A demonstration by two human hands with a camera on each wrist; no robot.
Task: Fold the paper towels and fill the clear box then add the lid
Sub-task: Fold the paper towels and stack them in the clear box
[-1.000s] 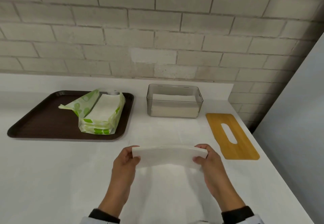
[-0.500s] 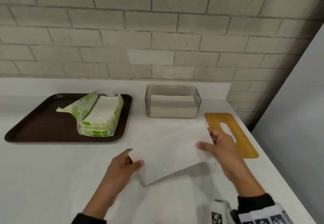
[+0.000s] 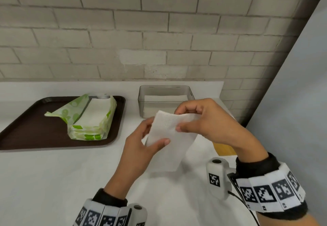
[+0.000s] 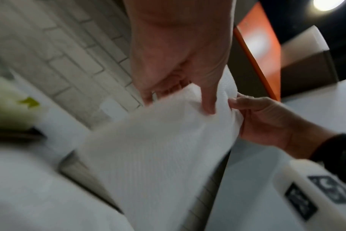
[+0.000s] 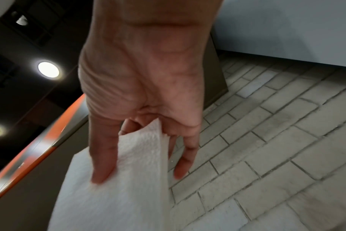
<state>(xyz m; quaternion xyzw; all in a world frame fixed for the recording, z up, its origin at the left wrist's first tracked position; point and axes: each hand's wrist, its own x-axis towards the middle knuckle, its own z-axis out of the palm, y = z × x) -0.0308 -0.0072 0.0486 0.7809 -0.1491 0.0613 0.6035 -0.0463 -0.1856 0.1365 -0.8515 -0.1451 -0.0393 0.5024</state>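
Both hands hold a white paper towel (image 3: 169, 137) up above the white counter, in front of the clear box (image 3: 141, 100). My left hand (image 3: 141, 144) pinches its left edge, thumb on the near face. My right hand (image 3: 200, 119) pinches the top right part between thumb and fingers. The towel (image 4: 158, 148) hangs blurred in the left wrist view, and the right wrist view shows the towel (image 5: 128, 179) gripped under the thumb. The box holds a stack of white towels (image 3: 164, 98). The wooden lid (image 3: 223, 149) lies on the counter, mostly hidden behind my right forearm.
A dark brown tray (image 3: 26, 130) sits at the left with an opened green and white towel pack (image 3: 92, 119) on it. A brick wall stands behind the counter. A grey panel (image 3: 292, 102) bounds the right side.
The towel has risen from low over the counter to up in front of the box and turned from lying wide to hanging lengthwise. Both hands moved up and closer together.
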